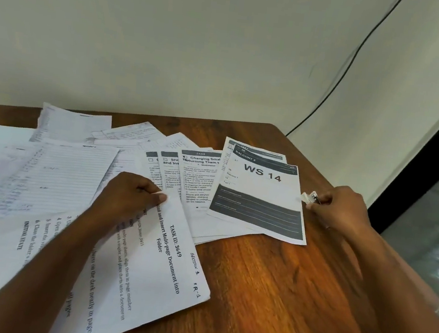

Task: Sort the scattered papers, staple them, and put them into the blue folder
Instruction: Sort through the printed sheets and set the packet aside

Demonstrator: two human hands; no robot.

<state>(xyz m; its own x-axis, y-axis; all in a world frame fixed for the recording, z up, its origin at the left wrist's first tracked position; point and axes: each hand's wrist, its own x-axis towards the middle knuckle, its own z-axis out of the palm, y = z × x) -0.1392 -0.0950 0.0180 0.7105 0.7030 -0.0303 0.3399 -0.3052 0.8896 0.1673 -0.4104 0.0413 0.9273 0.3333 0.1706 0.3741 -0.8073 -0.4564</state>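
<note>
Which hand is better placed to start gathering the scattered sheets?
Left, probably. The left hand already rests on the scattered papers; the right hand is off them, gripping a small object.

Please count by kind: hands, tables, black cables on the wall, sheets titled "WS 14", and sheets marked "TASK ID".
Hands: 2, left hand and right hand
Tables: 1
Black cables: 1
WS 14 sheets: 1
TASK ID sheets: 1
Total: 6

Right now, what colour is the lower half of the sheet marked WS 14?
Dark grey, crossed by thin light lines, on the WS 14 sheet; seen in the head view.
</note>
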